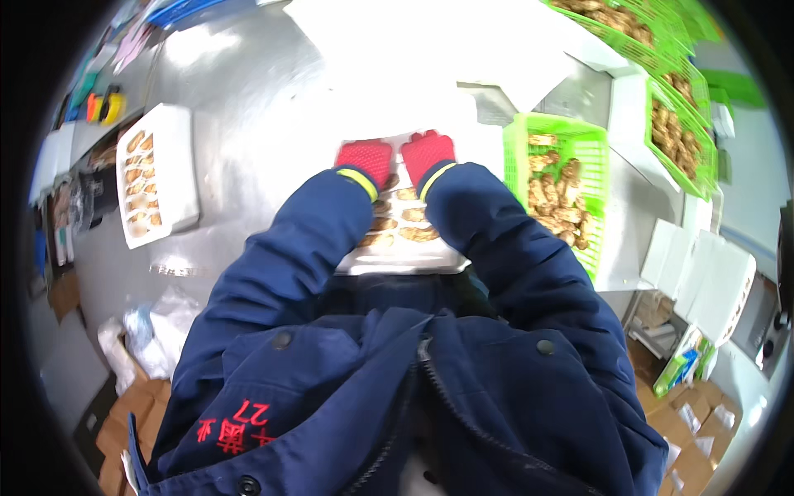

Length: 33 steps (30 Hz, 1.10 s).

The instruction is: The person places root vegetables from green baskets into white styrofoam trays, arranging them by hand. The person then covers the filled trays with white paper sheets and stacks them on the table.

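Observation:
My left hand (pixel 365 156), in a red glove with raised dots, rests over the far left part of a white foam tray (pixel 403 263) at the table's near edge. Beside it, over the far right part, is my right hand (pixel 429 152) in the same kind of glove. Both have their backs up, and whether either grips anything is hidden. Brown mushrooms (pixel 417 234) lie in two columns in the tray, between my forearms. Right of my right arm, a green plastic basket (pixel 515 155) holds a loose pile of thick-stemmed mushrooms (pixel 561 198).
On the steel table (pixel 248 124), a white foam box (pixel 180 167) with mushrooms in rows stands at left. White sheets or boards (pixel 422 37) lie at the back. More green baskets (pixel 657 142) of mushrooms stand at right. Clear plastic bags (pixel 164 328) are at lower left, cardboard (pixel 136 412) on the floor.

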Motion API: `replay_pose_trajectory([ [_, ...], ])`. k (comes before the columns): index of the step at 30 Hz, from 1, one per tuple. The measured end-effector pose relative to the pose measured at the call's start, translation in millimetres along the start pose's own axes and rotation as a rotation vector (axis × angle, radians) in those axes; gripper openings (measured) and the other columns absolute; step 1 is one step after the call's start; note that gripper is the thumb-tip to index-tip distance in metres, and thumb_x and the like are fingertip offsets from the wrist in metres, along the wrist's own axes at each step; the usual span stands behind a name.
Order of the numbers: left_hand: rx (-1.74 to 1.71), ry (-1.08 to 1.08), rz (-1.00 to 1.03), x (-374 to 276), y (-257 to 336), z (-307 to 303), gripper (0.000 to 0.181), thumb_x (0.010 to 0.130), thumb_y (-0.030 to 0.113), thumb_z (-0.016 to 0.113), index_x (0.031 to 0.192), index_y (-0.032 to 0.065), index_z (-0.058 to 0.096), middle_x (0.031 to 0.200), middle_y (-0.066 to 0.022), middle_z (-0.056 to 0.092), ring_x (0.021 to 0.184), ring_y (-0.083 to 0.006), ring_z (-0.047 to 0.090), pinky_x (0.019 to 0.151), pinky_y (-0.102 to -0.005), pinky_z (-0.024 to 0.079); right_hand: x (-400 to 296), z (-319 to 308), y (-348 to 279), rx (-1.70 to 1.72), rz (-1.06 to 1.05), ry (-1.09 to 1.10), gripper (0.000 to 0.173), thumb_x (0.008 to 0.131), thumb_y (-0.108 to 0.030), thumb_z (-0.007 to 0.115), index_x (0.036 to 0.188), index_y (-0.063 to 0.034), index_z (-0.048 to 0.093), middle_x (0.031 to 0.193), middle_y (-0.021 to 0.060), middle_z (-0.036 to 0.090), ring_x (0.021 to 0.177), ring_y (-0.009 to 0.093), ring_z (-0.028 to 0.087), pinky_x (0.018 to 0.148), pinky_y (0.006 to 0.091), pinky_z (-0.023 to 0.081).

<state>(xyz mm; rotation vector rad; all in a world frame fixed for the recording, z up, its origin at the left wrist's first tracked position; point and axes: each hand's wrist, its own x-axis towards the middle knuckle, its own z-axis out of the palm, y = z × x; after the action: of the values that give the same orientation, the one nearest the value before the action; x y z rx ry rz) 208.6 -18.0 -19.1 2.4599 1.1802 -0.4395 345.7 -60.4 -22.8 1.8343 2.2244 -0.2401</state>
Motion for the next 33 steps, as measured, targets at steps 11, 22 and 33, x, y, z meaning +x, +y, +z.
replay_pose_trajectory([
  [11, 0.056, 0.021, 0.142, -25, -7, 12, 0.025, 0.083, 0.029, 0.056, 0.100, 0.0118, 0.062, 0.098, -0.0130, 0.063, 0.091, -0.0298, 0.061, 0.076, -0.0425, 0.048, -54, -44, 30, 0.499, -0.072, 0.231, 0.026, 0.079, -0.012, 0.053, 0.103, -0.0092, 0.061, 0.097, 0.0127, 0.064, 0.090, 0.030, 0.062, 0.080, 0.0391, 0.048],
  [22, -0.202, 0.381, 0.144, -21, -19, 35, 0.027, 0.088, 0.017, 0.049, 0.111, 0.0078, 0.060, 0.108, -0.0127, 0.062, 0.099, -0.0294, 0.058, 0.086, -0.0386, 0.045, -85, 22, 192, -0.024, 0.458, -0.036, 0.025, 0.081, -0.024, 0.052, 0.102, -0.0200, 0.065, 0.109, 0.0093, 0.062, 0.102, 0.037, 0.057, 0.083, 0.0492, 0.048],
  [33, 0.112, 0.079, 0.091, -24, 4, 29, 0.019, 0.080, 0.018, 0.054, 0.095, 0.0129, 0.065, 0.095, -0.0091, 0.063, 0.095, -0.0267, 0.059, 0.081, -0.0400, 0.046, -52, -78, 55, 0.720, -0.220, 0.150, 0.028, 0.080, -0.022, 0.060, 0.102, -0.0058, 0.062, 0.097, 0.0132, 0.065, 0.089, 0.033, 0.062, 0.078, 0.0413, 0.050],
])
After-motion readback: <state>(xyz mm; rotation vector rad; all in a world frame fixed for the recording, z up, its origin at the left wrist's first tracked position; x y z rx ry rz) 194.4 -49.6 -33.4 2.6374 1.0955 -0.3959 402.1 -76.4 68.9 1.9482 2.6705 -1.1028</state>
